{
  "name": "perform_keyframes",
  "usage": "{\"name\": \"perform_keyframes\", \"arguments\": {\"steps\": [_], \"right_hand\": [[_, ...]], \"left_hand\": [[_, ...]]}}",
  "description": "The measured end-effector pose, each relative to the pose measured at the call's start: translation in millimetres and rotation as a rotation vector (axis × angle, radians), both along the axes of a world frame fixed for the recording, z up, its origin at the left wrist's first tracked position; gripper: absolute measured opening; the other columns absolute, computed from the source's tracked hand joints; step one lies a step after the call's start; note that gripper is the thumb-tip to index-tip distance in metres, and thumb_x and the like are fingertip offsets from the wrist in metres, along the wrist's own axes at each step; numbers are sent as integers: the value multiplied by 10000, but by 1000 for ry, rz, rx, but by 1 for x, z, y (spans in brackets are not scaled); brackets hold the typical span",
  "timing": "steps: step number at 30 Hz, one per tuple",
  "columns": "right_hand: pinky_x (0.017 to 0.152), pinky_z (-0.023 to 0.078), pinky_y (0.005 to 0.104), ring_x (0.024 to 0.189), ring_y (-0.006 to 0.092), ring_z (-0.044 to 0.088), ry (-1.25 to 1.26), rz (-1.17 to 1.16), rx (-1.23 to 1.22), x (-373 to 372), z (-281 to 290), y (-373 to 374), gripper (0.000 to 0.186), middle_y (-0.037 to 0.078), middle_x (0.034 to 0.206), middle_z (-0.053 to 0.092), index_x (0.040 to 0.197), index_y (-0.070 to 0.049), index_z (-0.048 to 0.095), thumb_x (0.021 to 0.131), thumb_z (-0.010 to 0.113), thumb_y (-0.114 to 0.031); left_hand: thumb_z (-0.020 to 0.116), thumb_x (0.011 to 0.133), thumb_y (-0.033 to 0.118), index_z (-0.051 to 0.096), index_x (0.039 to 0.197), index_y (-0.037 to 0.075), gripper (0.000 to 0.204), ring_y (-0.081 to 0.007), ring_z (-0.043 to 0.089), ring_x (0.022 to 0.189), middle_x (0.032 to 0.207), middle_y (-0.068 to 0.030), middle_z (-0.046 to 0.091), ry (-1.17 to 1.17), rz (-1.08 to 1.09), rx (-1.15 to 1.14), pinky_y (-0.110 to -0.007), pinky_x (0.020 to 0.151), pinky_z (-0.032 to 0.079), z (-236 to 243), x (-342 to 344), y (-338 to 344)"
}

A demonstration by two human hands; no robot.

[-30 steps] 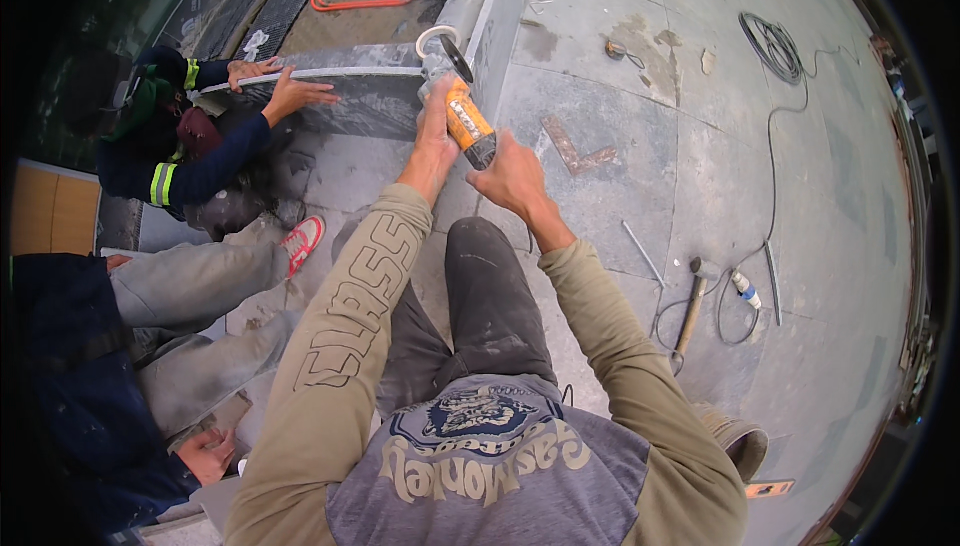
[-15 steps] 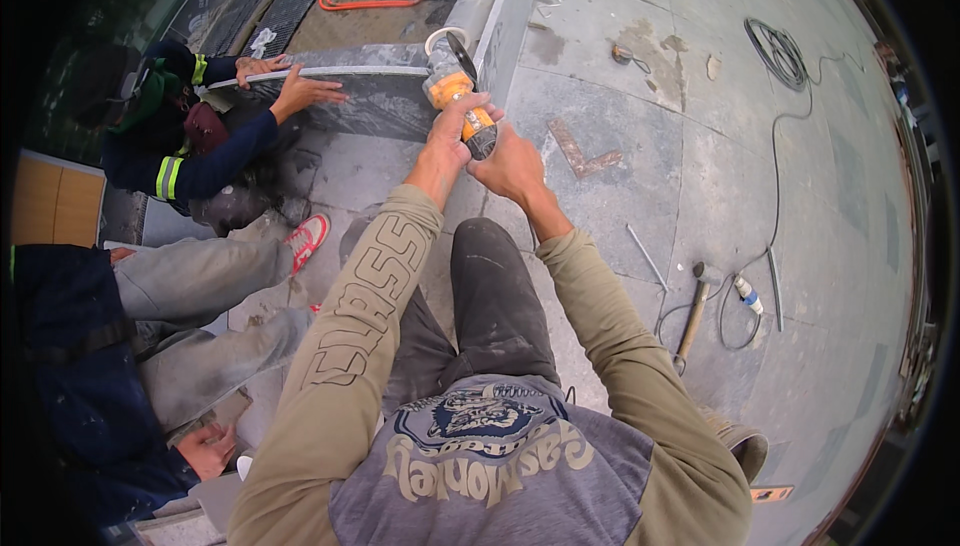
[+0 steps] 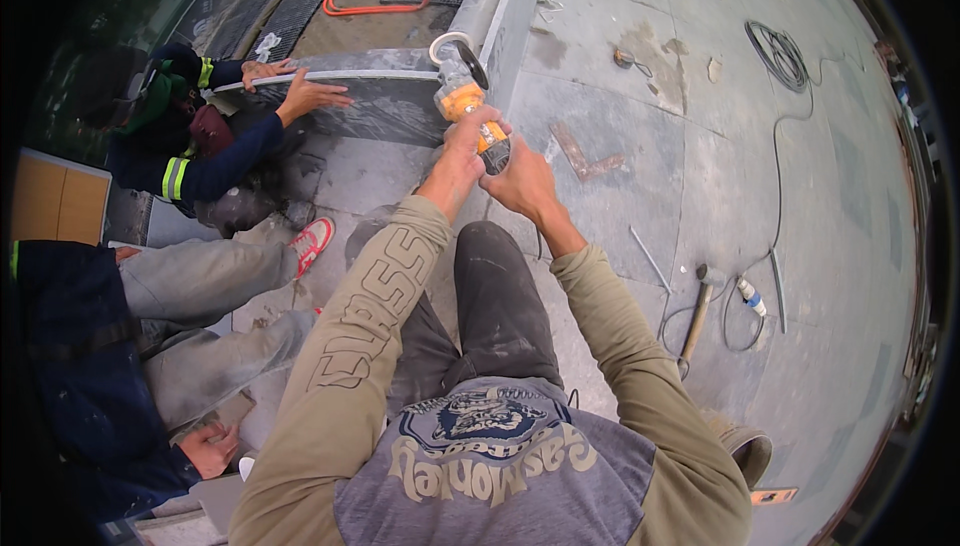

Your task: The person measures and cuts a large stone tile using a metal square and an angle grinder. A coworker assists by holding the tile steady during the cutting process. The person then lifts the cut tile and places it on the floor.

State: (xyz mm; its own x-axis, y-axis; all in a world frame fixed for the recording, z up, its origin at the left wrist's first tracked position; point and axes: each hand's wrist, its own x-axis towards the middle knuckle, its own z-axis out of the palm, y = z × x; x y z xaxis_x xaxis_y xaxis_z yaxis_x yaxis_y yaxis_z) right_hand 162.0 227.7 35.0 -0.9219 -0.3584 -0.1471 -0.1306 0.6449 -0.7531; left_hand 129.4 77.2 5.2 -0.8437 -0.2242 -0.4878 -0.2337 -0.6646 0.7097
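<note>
I hold a yellow angle grinder (image 3: 458, 98) out ahead of me, its dark disc (image 3: 472, 66) and pale guard up at the corner of two upright stone slabs (image 3: 375, 111). My left hand (image 3: 465, 156) is closed round the middle of the grinder's body. My right hand (image 3: 522, 178) grips its dark rear end, just right of my left. A co-worker in navy sleeves with reflective bands (image 3: 215, 181) crouches at the left, both hands (image 3: 305, 98) on the top edge of the crosswise slab.
A second person's legs (image 3: 210, 281) lie at lower left. On the paving at right are a hammer (image 3: 698, 316), plug (image 3: 750, 298), coiled cable (image 3: 777, 56), metal square (image 3: 575, 156), rods (image 3: 650, 258) and bucket (image 3: 748, 456). An orange hose (image 3: 350, 8) lies behind the slabs.
My left hand has moved back along the grinder, from near its head to its middle, uncovering more yellow housing. The grinder and both hands sit slightly lower and further right in view.
</note>
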Motion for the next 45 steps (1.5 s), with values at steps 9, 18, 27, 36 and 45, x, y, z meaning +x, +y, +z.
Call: {"name": "perform_keyframes", "arguments": {"steps": [9, 18, 27, 36, 45], "right_hand": [[906, 588, 546, 1017, 502, 747, 16, -2, 28, -6, -4, -3, 687, 326, 1058, 767, 1286, 62, 615, 792, 825, -367], [922, 586, 545, 1047, 492, 747, -7, -4, 36, -11, 3, -13, 621, 315, 1081, 771, 1265, 37, 605, 800, 810, -318], [887, 587, 549, 999, 496, 745, 7, 11, 15, -8, -5, -10, 610, 303, 1034, 768, 1219, 43, 605, 750, 819, -284], [877, 585, 554, 986, 504, 744, 34, -15, 5, 7, -3, -4, 627, 298, 1013, 771, 1236, 32, 605, 744, 830, -285], [799, 588, 440, 853, 344, 754, 204, -190, -399, 33, 23, 38, 538, 168, 906, 757, 1222, 34, 590, 784, 822, -175]], "left_hand": [[813, 845, 117, 651, 1025, 61, 249, -260, 749, 908, 932, -93, 699, -5, -14, -20, -404, 835, 635, 1, -3, 0], [837, 833, 123, 665, 1082, 28, 317, -283, 754, 872, 928, -113, 710, 25, -24, -14, -430, 831, 621, -5, -13, -15], [811, 847, 83, 638, 1087, 63, 297, -285, 738, 898, 942, -107, 682, 32, -12, 16, -447, 800, 637, -2, -15, -18], [786, 821, 55, 633, 1047, 54, 273, -255, 728, 825, 904, -96, 676, 30, 19, 10, -410, 762, 628, 4, -2, -7], [818, 802, 98, 692, 1095, -29, 343, -221, 755, 818, 974, -132, 742, 190, -110, -350, -353, 743, 615, 83, 11, 71]]}}
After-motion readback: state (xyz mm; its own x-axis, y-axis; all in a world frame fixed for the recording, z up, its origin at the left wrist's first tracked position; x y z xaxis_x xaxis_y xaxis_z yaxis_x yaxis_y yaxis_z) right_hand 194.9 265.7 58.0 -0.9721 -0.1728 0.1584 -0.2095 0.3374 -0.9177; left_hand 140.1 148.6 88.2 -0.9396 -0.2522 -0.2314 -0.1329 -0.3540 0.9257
